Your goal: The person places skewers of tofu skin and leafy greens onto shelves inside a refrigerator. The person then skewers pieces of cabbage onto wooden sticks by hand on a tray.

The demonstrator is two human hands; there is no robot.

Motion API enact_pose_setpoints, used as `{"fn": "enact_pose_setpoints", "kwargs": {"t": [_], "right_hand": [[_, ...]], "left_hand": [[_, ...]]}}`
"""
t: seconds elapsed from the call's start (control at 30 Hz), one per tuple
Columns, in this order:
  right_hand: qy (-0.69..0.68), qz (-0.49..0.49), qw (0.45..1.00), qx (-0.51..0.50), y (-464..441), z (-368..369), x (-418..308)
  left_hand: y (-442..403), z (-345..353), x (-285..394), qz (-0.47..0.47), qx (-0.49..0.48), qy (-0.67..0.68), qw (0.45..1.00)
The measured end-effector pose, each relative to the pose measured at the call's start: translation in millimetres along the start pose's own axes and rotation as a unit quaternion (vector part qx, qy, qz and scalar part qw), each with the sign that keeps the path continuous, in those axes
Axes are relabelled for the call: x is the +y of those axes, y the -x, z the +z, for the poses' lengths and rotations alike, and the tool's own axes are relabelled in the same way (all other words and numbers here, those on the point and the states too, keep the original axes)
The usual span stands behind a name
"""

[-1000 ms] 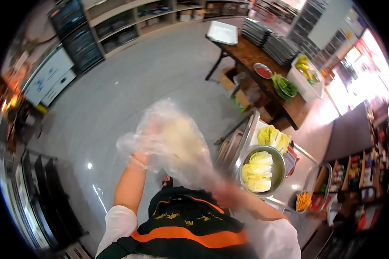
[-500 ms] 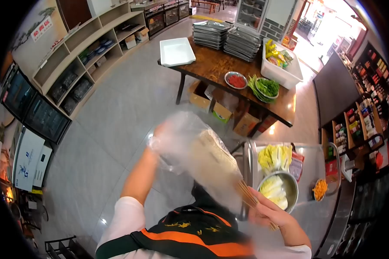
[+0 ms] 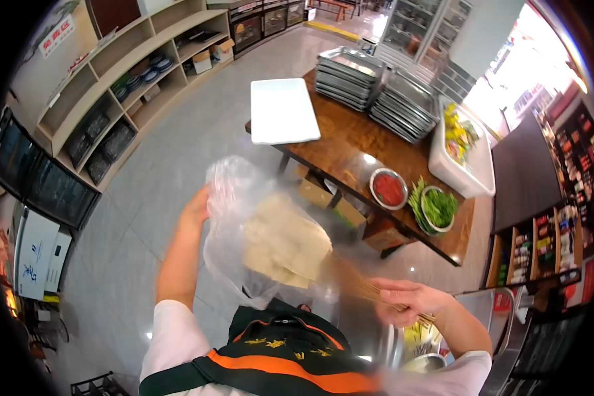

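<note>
My left hand (image 3: 197, 206) grips the gathered end of a clear plastic bag (image 3: 226, 247), holding it up in front of my apron. Inside the bag lie pale beige flat pieces (image 3: 287, 241), whose kind I cannot make out. A bundle of thin wooden skewers (image 3: 360, 282) is in my right hand (image 3: 412, 300), fingers closed round it. The skewers point left toward the bag; their far ends are blurred against its right side, and I cannot tell whether they enter it.
Ahead, a wooden table (image 3: 350, 155) bears a white tray (image 3: 284, 109), stacked metal trays (image 3: 350, 76), a white bin (image 3: 465, 162) with yellow packets, a red-filled bowl (image 3: 388, 189) and a bowl of greens (image 3: 437, 210). A metal cart (image 3: 472, 303) with pale yellow leaves stands at lower right.
The bag has swung left and its pale contents now show more clearly. My right hand has risen slightly with the skewers. The view has moved nearer the table, and the cart sits lower.
</note>
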State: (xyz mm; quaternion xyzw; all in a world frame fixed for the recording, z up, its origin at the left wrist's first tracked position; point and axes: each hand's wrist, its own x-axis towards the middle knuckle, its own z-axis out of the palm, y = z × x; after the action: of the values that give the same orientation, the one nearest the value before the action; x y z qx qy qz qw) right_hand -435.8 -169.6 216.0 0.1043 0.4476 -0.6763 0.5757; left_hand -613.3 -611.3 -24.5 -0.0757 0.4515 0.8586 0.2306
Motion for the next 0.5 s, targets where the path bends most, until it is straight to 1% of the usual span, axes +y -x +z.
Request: {"fn": "enact_pose_setpoints", "kwargs": {"t": [0.03, 0.07, 0.1, 0.13, 0.2, 0.23, 0.27, 0.33, 0.37, 0.4, 0.47, 0.5], "right_hand": [[-0.002, 0.010, 1.000, -0.005, -15, 0, -19], [-0.006, 0.018, 1.000, -0.009, -29, 2, -37], [-0.037, 0.016, 0.999, -0.011, -42, 4, -53], [-0.038, 0.017, 0.999, -0.004, -56, 3, -71], [-0.094, -0.019, 0.995, 0.028, -73, 7, -95], [-0.107, -0.027, 0.992, 0.061, -81, 8, -107], [-0.110, -0.020, 0.991, 0.068, -87, 8, -122], [-0.151, -0.078, 0.984, 0.057, -99, 2, -149], [-0.110, -0.093, 0.985, 0.097, -105, 0, -161], [-0.115, -0.094, 0.983, 0.107, -111, -4, -173], [-0.146, -0.144, 0.975, 0.088, -130, -17, -198], [-0.172, -0.147, 0.971, 0.071, -143, -28, -213]], "left_hand": [[-25, -13, 10, 0.023, 0.001, 0.084, 0.996], [-50, -24, 17, 0.042, 0.005, 0.133, 0.990], [-78, -37, 25, 0.064, 0.008, 0.185, 0.981], [-104, -50, 35, 0.084, 0.009, 0.225, 0.971], [-149, -70, 51, 0.114, 0.027, 0.267, 0.957], [-169, -81, 56, 0.127, 0.038, 0.286, 0.949], [-184, -91, 61, 0.135, 0.052, 0.296, 0.944], [-214, -111, 67, 0.149, 0.068, 0.308, 0.937], [-228, -119, 69, 0.154, 0.075, 0.310, 0.935], [-239, -128, 71, 0.156, 0.083, 0.310, 0.934], [-258, -142, 69, 0.165, 0.101, 0.290, 0.937], [-264, -149, 68, 0.170, 0.112, 0.272, 0.940]]}}
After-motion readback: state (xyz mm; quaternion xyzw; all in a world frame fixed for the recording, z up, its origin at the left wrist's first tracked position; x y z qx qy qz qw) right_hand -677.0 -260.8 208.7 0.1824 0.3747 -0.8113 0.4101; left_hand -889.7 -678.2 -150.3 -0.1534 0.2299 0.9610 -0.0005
